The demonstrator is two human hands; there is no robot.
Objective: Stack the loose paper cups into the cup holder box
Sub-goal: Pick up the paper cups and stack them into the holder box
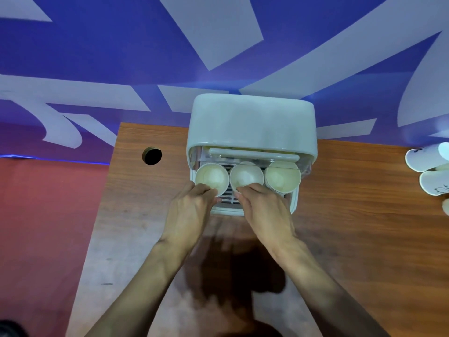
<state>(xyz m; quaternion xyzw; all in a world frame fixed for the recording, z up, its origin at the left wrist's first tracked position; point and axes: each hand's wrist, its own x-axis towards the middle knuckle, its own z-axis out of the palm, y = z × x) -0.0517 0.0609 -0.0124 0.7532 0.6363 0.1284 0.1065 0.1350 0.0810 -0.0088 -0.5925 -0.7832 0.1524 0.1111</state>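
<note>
I'm watching a person lean over a wooden table (352, 215). The white cup box (252, 122) is sitting at the table's far edge, in front of a blue backdrop with pale shapes on it. The box's rounded top is covering its back part, and the front row is lying open to view from above.

Three round mouths are lining up side by side in that row. There is a left cup (211, 177), a middle cup (246, 176) and, on the right, a stack of cups (283, 176) with its rims showing one under another. All three are standing upright over the slotted floor (229, 192) of the box.

The left hand (192, 210) is reaching in from the near side. Its fingers are curling tightly round the near rim of the left cup and holding it. The right hand (264, 210) is holding the middle cup the same way, with its fingers bending over that cup's near rim. I cannot see its thumb. The two hands are working close together over the front lip of the box.

Far off at the table's right edge, loose cups (422, 159) are lying on their sides, well apart from the box. A dark round hole (151, 155) is showing in the tabletop to the left of the box, and red floor is showing past the table's left edge.
</note>
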